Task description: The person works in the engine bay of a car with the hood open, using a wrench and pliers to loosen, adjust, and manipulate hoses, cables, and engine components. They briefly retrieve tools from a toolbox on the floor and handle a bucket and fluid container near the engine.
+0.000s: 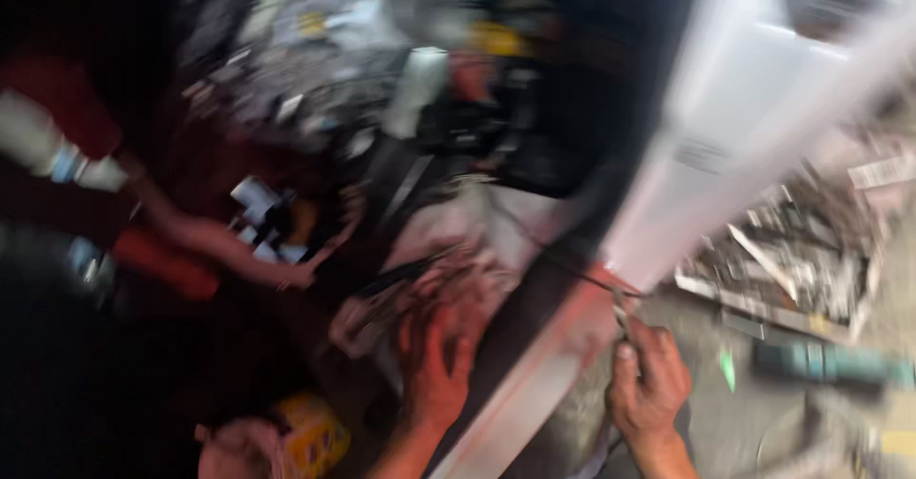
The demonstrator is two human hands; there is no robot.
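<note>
Long white panel (754, 107), yellow container (315, 433), blurred bench clutter (315, 78)

A cluttered, blurred workbench (382, 88) stretches ahead of the hands, heaped with small tools and parts too smeared to identify. A pale cloth (487, 221) lies just beyond the left hand (439, 360). Right of the right hand (651, 384), grey floor (706, 431) holds scrap debris (801, 250).

A long panel (725, 145) ran from upper right toward bottom centre. The left hand (437, 360) lay left of it, the right hand (649, 384) right. Another person's arm (205, 236) reached across centre left.
</note>
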